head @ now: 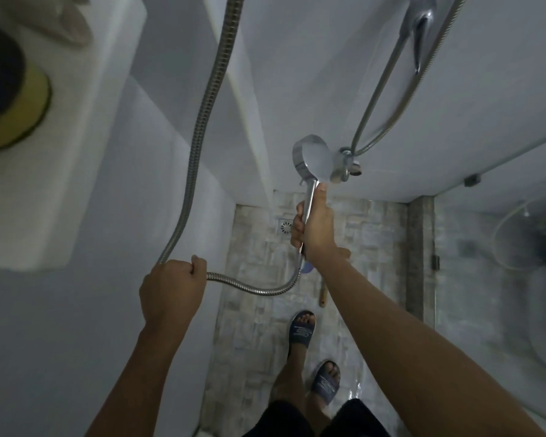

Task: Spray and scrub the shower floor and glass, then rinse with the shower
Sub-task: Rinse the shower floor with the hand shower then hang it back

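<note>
Shower head (312,160), chrome and round with a pale flat face in view, sits just off centre toward one o'clock. Its slim handle is clamped in the right hand (314,227), with the thumb laid up along the stem. A ribbed metal hose (202,121) loops from the foot of the handle across to the left hand (172,291) at eight o'clock. The fingers there are curled tight round it, and it then climbs to twelve o'clock. The shower floor (256,326), of pale mottled stone tiles, shines wet near six o'clock, where two feet stand in dark sandals (301,331). A round drain (286,227) shows at nine o'clock of the right hand. The glass (501,247) stands at three o'clock.
</note>
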Motion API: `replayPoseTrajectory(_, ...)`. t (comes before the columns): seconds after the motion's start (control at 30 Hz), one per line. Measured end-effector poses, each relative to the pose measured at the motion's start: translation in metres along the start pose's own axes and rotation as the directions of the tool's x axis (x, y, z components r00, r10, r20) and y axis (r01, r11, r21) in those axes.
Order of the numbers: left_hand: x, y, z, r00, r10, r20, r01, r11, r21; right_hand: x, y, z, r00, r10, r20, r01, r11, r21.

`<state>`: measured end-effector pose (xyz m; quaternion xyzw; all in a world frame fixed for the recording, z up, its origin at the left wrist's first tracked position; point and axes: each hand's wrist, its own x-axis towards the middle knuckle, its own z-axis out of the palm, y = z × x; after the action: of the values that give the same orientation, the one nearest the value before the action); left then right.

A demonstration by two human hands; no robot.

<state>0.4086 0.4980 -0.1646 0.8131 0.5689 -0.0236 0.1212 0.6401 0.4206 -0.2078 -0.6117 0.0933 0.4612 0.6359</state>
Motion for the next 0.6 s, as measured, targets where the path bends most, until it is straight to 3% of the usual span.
replayPoseTrajectory(0.23,-0.054,-0.033,0.006,0.999,-0.013,-0.047,0.014,1.0,0.008,-0.039,0.042,0.001,0.996,0.033,0.087,-0.022,0.991,-0.133)
replayPoseTrajectory(0.6,-0.161,-0.069,0.019,0.991,0.12,-0.056,-0.11,0.983,0.149,-0.118,0.122,-0.03,0.982,0.131,0.14,-0.109,0.982,-0.152)
